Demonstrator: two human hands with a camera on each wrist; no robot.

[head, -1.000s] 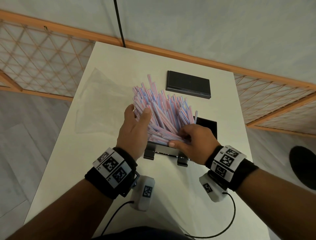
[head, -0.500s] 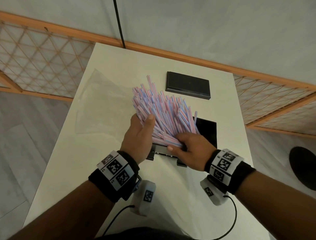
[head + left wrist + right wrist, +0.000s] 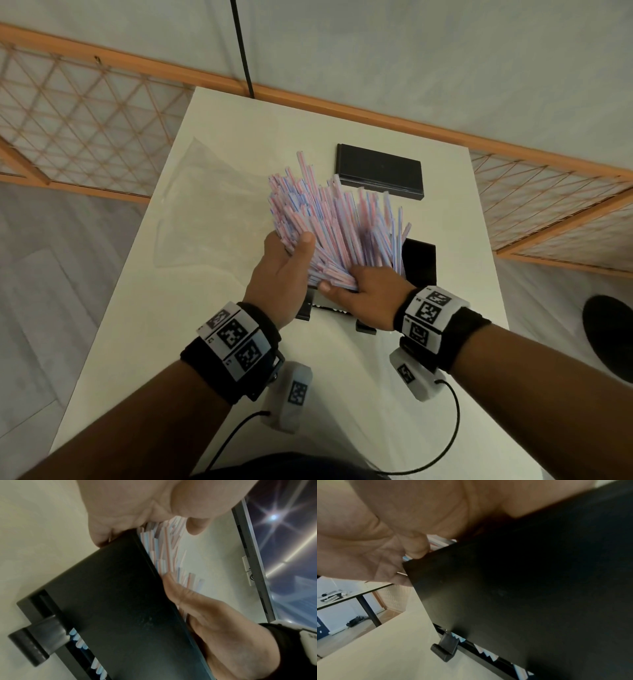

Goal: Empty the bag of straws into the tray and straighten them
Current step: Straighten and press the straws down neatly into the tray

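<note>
A thick bundle of pink-and-blue striped straws (image 3: 335, 233) stands fanned out in the black tray (image 3: 420, 260) at the middle of the white table. My left hand (image 3: 287, 267) grips the bundle from the left, thumb across its front. My right hand (image 3: 366, 293) grips its lower end from the right, thumb underneath. In the left wrist view straw ends (image 3: 164, 547) show past the tray's dark wall (image 3: 111, 601). In the right wrist view the tray wall (image 3: 522, 588) fills most of the picture. The empty clear bag (image 3: 205, 212) lies flat to the left.
A flat black lid (image 3: 380, 174) lies at the back of the table (image 3: 342, 394). Some straw ends (image 3: 486, 651) show in a slot along the tray's base, beside a small black foot (image 3: 445, 650). An orange lattice fence (image 3: 68, 113) runs behind the table.
My hands have drawn closer together around the straws. The bundle is tighter and stands more upright than a second ago.
</note>
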